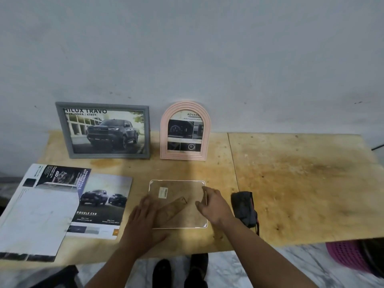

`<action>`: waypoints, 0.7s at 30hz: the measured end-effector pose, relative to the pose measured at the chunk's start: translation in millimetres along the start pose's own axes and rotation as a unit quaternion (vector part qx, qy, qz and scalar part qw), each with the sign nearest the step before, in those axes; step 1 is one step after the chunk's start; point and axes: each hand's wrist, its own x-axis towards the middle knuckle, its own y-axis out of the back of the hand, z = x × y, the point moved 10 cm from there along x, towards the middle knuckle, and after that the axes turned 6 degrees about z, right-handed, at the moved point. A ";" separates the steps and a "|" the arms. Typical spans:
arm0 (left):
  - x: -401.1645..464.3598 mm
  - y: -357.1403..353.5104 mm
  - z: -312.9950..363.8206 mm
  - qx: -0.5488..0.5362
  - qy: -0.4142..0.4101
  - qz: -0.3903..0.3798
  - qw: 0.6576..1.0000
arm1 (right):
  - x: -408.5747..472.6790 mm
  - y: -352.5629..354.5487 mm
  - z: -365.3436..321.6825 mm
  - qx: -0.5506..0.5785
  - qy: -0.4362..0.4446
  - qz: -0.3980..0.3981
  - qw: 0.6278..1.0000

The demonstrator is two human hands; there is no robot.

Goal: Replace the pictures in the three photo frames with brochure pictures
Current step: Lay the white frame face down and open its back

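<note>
A third photo frame (176,188) lies face down on the table, its brown backing board and stand leg facing up. My left hand (143,215) lies flat on its left part with straight fingers. My right hand (212,202) rests at the frame's right edge, fingers slightly bent against the rim. At the back, a grey rectangular frame (62,129) shows a pickup-truck brochure picture and leans on the wall. Beside it stands a pink arched frame (204,129) with a dashboard brochure picture. Loose brochure pages (99,204) lie at the left.
A wooden table (301,183) stands against a pale wall. A dark folded pouch with a red strap (245,208) lies just right of the face-down frame. A large white sheet (35,217) overhangs the left front edge. A pink basket (349,258) sits on the floor at right.
</note>
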 end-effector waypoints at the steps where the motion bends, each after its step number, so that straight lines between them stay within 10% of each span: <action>1: 5.6 -1.6 -7.3 -0.001 0.000 -0.007 1.000 | 4.5 0.3 -2.1 -0.011 -0.001 0.001 1.000; 21: 24.0 -8.1 -30.5 -0.018 -0.009 0.068 0.997 | 42.3 -6.0 -7.8 -0.062 -0.100 0.020 0.993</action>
